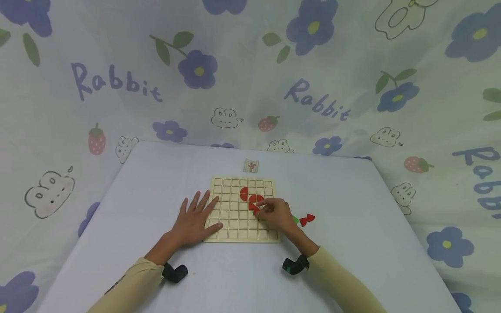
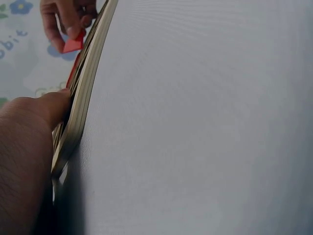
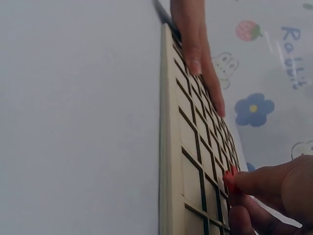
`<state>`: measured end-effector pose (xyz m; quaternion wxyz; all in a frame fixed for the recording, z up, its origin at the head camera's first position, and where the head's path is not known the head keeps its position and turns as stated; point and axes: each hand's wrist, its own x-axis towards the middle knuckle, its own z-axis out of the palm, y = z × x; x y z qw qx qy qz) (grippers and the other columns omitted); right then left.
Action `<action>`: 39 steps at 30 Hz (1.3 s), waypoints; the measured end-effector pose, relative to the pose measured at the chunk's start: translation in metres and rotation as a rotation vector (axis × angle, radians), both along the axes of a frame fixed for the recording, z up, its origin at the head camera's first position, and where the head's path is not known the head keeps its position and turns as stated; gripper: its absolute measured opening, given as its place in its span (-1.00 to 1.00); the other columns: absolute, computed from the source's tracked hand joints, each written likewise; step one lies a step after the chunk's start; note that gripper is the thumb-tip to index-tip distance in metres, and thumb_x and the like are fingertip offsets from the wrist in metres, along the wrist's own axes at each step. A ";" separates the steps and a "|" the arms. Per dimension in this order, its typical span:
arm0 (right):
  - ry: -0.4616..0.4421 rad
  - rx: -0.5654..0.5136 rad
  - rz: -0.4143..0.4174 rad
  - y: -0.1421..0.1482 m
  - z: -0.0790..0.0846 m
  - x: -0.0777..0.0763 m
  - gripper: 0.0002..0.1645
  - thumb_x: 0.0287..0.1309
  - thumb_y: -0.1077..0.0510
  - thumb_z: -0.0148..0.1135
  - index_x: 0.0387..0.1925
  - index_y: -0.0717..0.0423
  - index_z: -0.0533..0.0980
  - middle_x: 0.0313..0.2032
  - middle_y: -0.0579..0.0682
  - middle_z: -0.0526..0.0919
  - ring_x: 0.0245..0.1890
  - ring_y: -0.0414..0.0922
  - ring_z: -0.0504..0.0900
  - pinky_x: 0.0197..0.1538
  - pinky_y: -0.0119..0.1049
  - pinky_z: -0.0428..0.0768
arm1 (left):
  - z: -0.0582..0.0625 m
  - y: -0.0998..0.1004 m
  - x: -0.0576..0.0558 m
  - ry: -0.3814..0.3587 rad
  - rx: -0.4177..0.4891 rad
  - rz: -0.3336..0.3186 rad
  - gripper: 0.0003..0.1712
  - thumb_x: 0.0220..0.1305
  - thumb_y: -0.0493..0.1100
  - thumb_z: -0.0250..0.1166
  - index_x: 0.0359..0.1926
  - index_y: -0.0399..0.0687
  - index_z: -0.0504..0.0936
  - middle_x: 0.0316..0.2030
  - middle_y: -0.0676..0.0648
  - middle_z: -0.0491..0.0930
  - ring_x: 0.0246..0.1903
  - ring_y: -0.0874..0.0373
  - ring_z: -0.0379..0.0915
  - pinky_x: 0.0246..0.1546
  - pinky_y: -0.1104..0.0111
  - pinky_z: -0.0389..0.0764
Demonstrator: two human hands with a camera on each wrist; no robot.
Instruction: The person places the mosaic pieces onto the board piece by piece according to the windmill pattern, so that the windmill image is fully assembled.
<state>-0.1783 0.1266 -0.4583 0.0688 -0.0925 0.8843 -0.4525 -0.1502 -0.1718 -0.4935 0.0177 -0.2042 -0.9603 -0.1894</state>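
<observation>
Wht cloth (image 1: 172, 169), sq. wood grid (image 1: 234, 224), L fingers (image 1: 194, 201) splayed, R fingers (image 3: 261, 180) tight on red pc (image 3: 230, 179).

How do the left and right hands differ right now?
The left hand has its fingers spread and straight, while the right hand has its fingers curled. The left hand grips no piece; the right hand pinches a red piece. The left hand lies at the left edge of the grid board, the right hand towards its right side. Both are at the board.
</observation>
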 end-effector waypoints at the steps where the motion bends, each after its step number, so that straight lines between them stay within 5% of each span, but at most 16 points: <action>1: 0.020 0.012 0.013 -0.002 -0.001 0.001 -0.79 0.06 0.17 0.48 -0.21 0.07 0.70 -0.54 -0.21 0.67 -0.47 -0.24 0.62 -0.40 -0.30 0.56 | 0.002 0.000 0.001 0.001 -0.002 0.000 0.00 0.27 0.46 0.06 0.53 0.00 0.13 0.50 -0.27 -0.05 0.46 -0.30 -0.30 0.29 -0.28 -0.29; 7: 0.103 0.082 0.068 -0.006 -0.002 0.002 -0.80 0.07 0.22 0.45 -0.20 0.05 0.73 -0.56 -0.21 0.66 -0.54 -0.27 0.59 -0.51 -0.32 0.51 | 0.010 0.003 0.001 -0.017 -0.046 0.003 -0.01 0.29 0.44 0.05 0.54 0.01 0.10 0.51 -0.24 -0.06 0.47 -0.28 -0.29 0.31 -0.26 -0.25; 17: 0.058 0.076 0.047 -0.003 0.000 -0.005 -0.80 0.02 0.11 0.52 -0.30 0.10 0.73 -0.57 -0.20 0.68 -0.51 -0.26 0.62 -0.46 -0.30 0.53 | 0.011 0.005 0.000 -0.058 -0.057 0.015 0.00 0.28 0.45 0.04 0.55 0.02 0.07 0.52 -0.23 -0.11 0.48 -0.26 -0.35 0.31 -0.26 -0.29; 32: 0.262 0.132 0.223 0.003 -0.013 -0.006 -0.82 0.06 0.12 0.51 -0.25 0.05 0.76 -0.39 -0.23 0.66 -0.41 -0.31 0.53 -0.36 -0.37 0.54 | 0.011 0.004 -0.001 -0.055 -0.091 0.008 0.01 0.29 0.48 -0.01 0.55 0.04 0.04 0.53 -0.21 -0.14 0.48 -0.25 -0.36 0.32 -0.25 -0.30; 39: 0.285 0.156 0.220 -0.001 -0.015 -0.005 -0.88 0.06 0.15 0.50 -0.31 0.04 0.75 -0.41 -0.25 0.66 -0.42 -0.35 0.54 -0.34 -0.42 0.55 | 0.009 0.004 -0.001 -0.054 -0.085 0.015 0.00 0.30 0.48 -0.01 0.56 0.04 0.04 0.53 -0.21 -0.13 0.48 -0.25 -0.36 0.32 -0.25 -0.30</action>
